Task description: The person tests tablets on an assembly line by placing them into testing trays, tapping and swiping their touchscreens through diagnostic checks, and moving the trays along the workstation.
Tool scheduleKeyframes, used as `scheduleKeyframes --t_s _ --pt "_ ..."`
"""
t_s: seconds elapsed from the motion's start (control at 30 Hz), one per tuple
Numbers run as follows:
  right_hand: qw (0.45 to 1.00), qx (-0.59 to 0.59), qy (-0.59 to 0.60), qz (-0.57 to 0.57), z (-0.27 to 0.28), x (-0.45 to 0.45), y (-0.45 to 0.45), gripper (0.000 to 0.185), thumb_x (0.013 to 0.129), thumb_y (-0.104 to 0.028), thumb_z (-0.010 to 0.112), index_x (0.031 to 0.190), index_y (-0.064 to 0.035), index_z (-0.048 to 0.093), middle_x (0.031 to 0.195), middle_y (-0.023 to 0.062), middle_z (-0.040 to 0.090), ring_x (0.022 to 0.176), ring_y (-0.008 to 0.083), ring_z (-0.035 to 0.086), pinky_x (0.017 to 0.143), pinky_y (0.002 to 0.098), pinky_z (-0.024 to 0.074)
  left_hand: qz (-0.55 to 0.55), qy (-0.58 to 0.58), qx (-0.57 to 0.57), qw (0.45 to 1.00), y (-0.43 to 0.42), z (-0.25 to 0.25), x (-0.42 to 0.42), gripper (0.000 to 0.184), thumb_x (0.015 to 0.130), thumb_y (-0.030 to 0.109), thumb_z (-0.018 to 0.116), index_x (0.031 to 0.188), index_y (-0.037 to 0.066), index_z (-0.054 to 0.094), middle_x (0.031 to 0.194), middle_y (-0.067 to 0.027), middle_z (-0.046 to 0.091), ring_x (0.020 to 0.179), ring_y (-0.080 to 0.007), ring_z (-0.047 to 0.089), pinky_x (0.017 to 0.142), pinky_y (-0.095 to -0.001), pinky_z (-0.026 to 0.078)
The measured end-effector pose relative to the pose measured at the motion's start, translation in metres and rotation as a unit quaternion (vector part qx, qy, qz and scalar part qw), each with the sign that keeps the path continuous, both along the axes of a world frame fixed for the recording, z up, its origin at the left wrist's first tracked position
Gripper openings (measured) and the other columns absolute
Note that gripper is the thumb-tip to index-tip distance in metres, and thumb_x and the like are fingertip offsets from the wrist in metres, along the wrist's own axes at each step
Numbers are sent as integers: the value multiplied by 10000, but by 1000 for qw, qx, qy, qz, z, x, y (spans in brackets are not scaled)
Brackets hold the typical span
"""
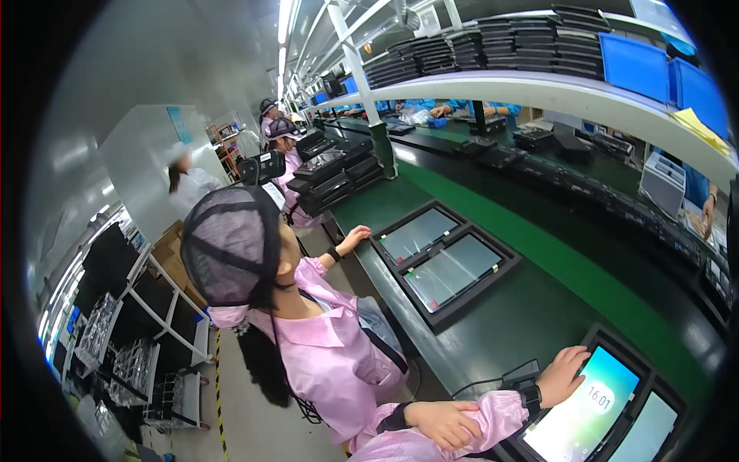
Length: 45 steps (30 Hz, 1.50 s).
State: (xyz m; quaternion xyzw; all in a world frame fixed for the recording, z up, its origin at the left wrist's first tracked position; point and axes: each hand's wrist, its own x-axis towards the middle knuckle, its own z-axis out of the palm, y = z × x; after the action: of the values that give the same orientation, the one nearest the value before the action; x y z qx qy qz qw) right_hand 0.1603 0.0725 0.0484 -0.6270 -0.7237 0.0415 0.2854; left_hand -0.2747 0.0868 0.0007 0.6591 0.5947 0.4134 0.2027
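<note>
My left hand (562, 377) reaches in from the bottom in a pink sleeve, with a black band and a small device at the wrist. Its fingers are stretched out and rest at the upper left edge of a lit tablet (593, 420) showing 16:01. The tablet lies in a black tray (647, 379), beside a second, dark screen (645, 433). A co-worker's hand (445, 423) lies on my left forearm. My right hand is out of view.
A co-worker in pink (323, 339) sits close on the left, one hand (354, 240) near another black tray (439, 319) with two screens. Stacked black trays (339, 173) stand farther along the green bench. Overhead, a shelf (539, 88) holds black stacks and blue bins (633, 63).
</note>
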Motion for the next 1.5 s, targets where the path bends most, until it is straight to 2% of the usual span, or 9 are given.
scheduleKeyframes --t_s 0.37,0.57,0.67,0.8,0.83,1.07,1.2,1.37,1.5 --pt "1000 13 28 4 -15 24 0 329 1004 -144 478 1285 19 528 1184 242 600 1075 350 582 980 406 444 -9 -9 36 999 6 -15 -1 484 911 132 578 1354 10 425 1436 -171 405 1351 -370 346 1109 -437 339" --pt "998 37 7 55 -33 44 5 295 1026 -138 483 1240 52 556 1126 270 631 1015 374 616 944 402 475 -18 -215 -19 976 -24 -21 -58 505 969 158 564 1426 35 386 1338 -147 536 1235 -229 512 989 -380 449" --pt "998 41 -4 49 -30 37 6 291 1013 -106 502 1252 52 552 1133 265 630 1028 361 615 951 399 472 62 -210 -77 973 -72 -36 -84 444 989 154 553 1394 26 424 1223 -133 609 1104 -197 592 918 -324 483" --pt "994 69 -61 61 -32 38 11 312 1016 -100 488 1280 62 528 1176 263 613 1068 369 598 981 403 453 -12 -214 -112 970 -136 10 -56 321 974 106 551 1282 14 552 1101 -87 674 994 -151 614 896 -307 475" --pt "997 -10 77 21 -32 31 9 337 1024 -105 461 1312 65 499 1213 267 594 1112 372 575 1009 411 430 -48 -225 -112 967 -138 17 -54 290 972 101 552 1247 13 583 1072 -82 684 973 -154 621 893 -308 475" --pt "999 35 -4 17 -30 36 6 350 1030 -118 444 1332 56 484 1233 276 582 1130 377 563 1021 419 417 39 -442 -184 877 -71 11 -69 214 992 141 516 1146 10 585 929 -63 656 806 -121 592 761 -259 487" --pt "998 54 -2 23 -38 43 9 358 1034 -126 434 1343 50 476 1245 280 575 1140 380 556 1029 424 409 -10 -343 -155 926 -82 -21 -53 255 1004 179 544 1202 20 566 1035 -49 642 957 -108 583 859 -244 459" --pt "1000 3 -19 -12 -17 34 1 374 1034 -151 437 1364 22 469 1258 288 568 1139 388 559 1030 438 409 39 -358 -130 924 -81 -62 -37 263 1003 178 545 1215 24 574 1043 -42 648 955 -111 587 869 -253 462" --pt "999 6 34 7 -17 31 3 376 1030 -154 448 1363 19 474 1260 284 571 1135 397 561 1027 443 413 117 -186 -102 970 -79 -55 -22 268 982 197 569 1183 26 608 977 -64 680 824 -118 622 775 -263 498"
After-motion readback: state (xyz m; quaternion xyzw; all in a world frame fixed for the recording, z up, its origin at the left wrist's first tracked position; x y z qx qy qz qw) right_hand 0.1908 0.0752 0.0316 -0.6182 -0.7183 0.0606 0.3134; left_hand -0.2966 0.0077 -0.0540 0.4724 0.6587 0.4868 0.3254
